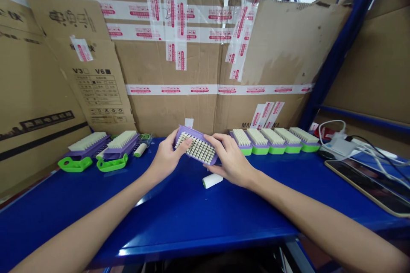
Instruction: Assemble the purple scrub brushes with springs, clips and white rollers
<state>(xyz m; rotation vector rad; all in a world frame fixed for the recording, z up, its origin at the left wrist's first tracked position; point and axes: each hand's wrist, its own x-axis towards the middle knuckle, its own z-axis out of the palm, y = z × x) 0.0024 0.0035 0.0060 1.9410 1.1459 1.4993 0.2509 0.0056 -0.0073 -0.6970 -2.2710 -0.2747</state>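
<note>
Between both hands, a purple brush head with cream bristle tufts is held tilted above the blue table, bristles facing me. My left hand grips its left end, the thumb lying over the bristles. Around the right end, my right hand has its fingers along the top edge and thumb below. A white roller with a green end lies on the table just under the right hand. The underside of the brush head is hidden.
Two brushes with loose green handles lie at left, beside another white roller. Several purple-and-green brushes line the back right. A phone and white charger cables are far right. Taped cardboard walls the blue table.
</note>
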